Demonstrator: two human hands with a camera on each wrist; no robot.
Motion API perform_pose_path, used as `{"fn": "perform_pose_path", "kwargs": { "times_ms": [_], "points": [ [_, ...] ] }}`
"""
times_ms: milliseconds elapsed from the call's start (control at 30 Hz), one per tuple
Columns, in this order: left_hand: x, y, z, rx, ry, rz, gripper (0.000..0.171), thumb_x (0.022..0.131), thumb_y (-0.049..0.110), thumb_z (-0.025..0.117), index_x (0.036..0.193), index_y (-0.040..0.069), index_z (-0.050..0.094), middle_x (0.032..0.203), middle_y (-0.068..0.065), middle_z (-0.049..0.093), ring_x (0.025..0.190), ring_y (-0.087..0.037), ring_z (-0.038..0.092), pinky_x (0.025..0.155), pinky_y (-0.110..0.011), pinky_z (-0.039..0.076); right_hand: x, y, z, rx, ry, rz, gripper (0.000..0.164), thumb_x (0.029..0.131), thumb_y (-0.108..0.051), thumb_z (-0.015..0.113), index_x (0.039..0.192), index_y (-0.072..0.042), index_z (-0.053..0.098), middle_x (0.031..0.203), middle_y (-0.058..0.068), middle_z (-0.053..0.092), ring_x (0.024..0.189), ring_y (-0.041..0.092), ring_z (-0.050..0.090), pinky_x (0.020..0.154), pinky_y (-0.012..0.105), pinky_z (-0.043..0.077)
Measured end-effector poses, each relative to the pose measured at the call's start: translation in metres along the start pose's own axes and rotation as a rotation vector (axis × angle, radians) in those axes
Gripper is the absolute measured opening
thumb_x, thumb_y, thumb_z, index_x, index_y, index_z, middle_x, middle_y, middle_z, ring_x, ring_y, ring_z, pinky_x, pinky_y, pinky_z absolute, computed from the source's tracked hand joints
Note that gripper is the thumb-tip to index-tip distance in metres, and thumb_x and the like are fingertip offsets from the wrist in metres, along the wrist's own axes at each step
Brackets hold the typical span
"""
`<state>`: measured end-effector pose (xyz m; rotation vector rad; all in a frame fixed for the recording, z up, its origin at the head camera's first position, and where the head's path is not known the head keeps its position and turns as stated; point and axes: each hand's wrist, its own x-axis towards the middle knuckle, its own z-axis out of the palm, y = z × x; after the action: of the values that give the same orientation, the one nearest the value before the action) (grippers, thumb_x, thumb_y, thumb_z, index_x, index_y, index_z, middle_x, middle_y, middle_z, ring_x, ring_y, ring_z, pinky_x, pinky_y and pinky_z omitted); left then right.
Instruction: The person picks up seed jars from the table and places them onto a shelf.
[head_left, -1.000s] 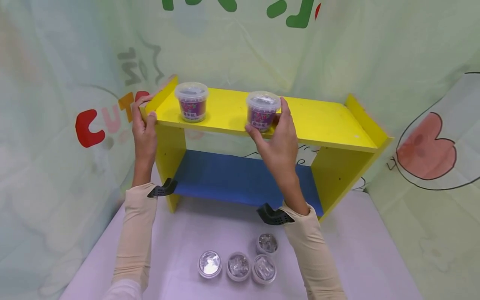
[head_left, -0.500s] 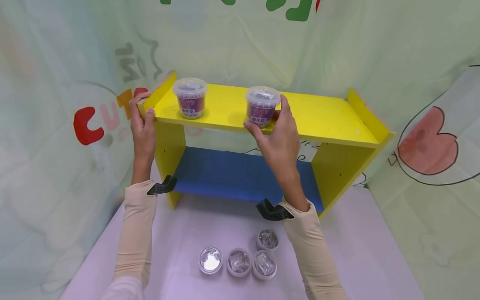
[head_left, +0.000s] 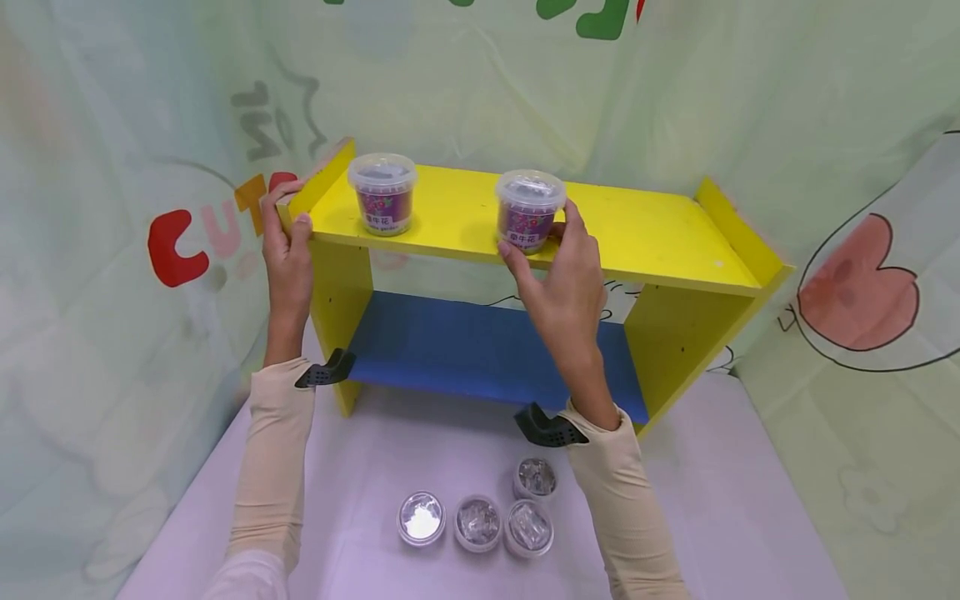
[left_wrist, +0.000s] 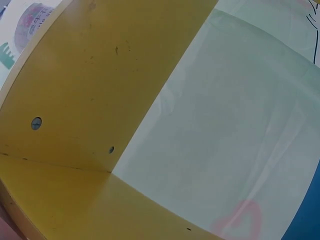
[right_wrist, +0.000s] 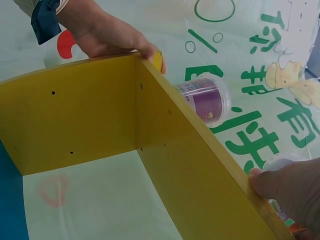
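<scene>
A yellow and blue shelf unit [head_left: 450,212] stands on a pale table. My left hand [head_left: 287,262] grips the raised left end of its yellow top, thumb at the front. On that top, next to this hand, stands a clear-lidded plastic tub [head_left: 384,204] with a purple label. A second tub [head_left: 527,218] of the same kind sits upright at the middle front edge. My right hand [head_left: 564,292] holds it, thumb at its lower front and fingers round its right side. In the right wrist view the thumb [right_wrist: 272,183] lies against the board's edge, the held tub mostly hidden behind the hand.
Several more lidded tubs [head_left: 477,523] stand on the table [head_left: 375,467] in front of the shelf. A blue lower board [head_left: 465,346] spans between the yellow sides. Printed cloth [head_left: 480,92] hangs behind and on both sides.
The head view has tilted slightly, shifting everything up a little. My right thumb has slid slightly right along the tub's base; both tubs keep about the same places on the shelf.
</scene>
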<state>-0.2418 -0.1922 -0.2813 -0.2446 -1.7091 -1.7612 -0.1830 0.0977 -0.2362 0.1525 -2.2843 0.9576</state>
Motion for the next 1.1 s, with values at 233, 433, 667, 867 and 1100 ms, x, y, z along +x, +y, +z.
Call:
{"fn": "perform_pose_path", "kwargs": {
  "times_ms": [233,433,667,867,1100],
  "points": [
    [0.000,-0.002,-0.001,-0.004,0.007,-0.002,0.040,0.096,0.012,0.042,0.135,0.025,0.046,0.129,0.004,0.049,0.092,-0.016,0.051,0.085,-0.020,0.049,0.000,0.001,0.001,-0.015,-0.001,-0.007,0.081,0.086,-0.047,0.070,0.148,-0.007,0.036,0.128,0.014,0.060,0.118,0.028,0.052,0.079,0.046,0.051],
    [0.000,-0.003,0.000,-0.002,0.006,-0.008,0.040,0.096,0.012,0.042,0.135,0.024,0.046,0.133,0.003,0.048,0.094,-0.016,0.052,0.087,-0.020,0.049,-0.007,0.005,0.000,-0.053,0.000,-0.035,0.084,0.085,-0.044,0.071,0.149,-0.005,0.033,0.130,0.015,0.057,0.122,0.029,0.048,0.085,0.048,0.050],
    [0.002,-0.003,0.000,-0.004,0.009,0.000,0.041,0.096,0.011,0.042,0.135,0.022,0.046,0.130,0.003,0.049,0.091,-0.015,0.051,0.084,-0.019,0.048,-0.030,0.019,-0.001,-0.170,0.046,-0.106,0.081,0.087,-0.044,0.068,0.150,-0.006,0.032,0.142,0.015,0.046,0.135,0.027,0.037,0.076,0.046,0.056],
    [0.003,-0.001,0.001,-0.008,0.006,-0.004,0.040,0.096,0.011,0.041,0.134,0.022,0.046,0.128,0.002,0.049,0.090,-0.014,0.051,0.083,-0.019,0.048,-0.043,0.034,-0.005,-0.236,0.084,-0.202,0.074,0.091,-0.040,0.064,0.150,-0.006,0.033,0.149,0.014,0.040,0.144,0.026,0.030,0.072,0.047,0.057],
    [0.004,-0.002,0.000,-0.006,0.005,-0.008,0.041,0.096,0.011,0.042,0.135,0.023,0.045,0.129,0.002,0.049,0.091,-0.015,0.052,0.085,-0.020,0.049,-0.051,0.046,-0.006,-0.109,0.136,-0.308,0.064,0.089,-0.021,0.070,0.144,-0.004,0.042,0.149,0.014,0.040,0.146,0.027,0.028,0.084,0.047,0.054]
  ]
}}
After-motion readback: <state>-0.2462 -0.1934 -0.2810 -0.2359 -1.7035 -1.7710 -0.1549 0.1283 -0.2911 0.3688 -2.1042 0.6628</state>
